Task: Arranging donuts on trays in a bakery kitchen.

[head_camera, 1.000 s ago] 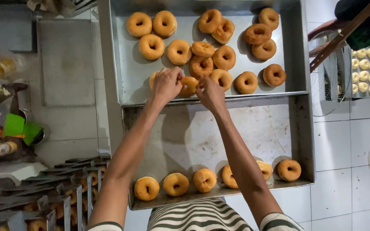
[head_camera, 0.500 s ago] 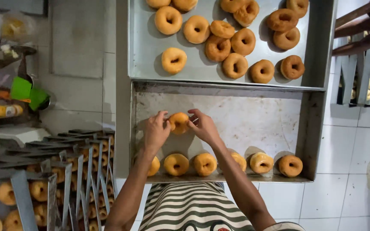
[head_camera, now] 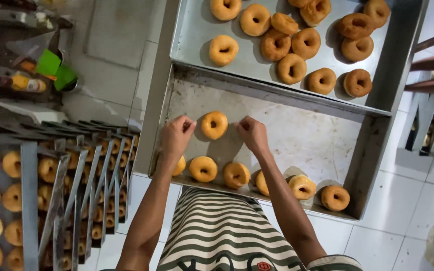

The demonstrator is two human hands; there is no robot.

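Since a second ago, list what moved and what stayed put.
Both hands, left hand and right hand, carried one doughnut from the far tray down to the near tray and let go; it lies between them, above the front row. The trays and rack stayed.

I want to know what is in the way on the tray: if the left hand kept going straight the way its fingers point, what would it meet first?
The left hand points toward the lone doughnut on the near tray; its fingers look about to touch it, so that comes first. The right hand flanks the other side.
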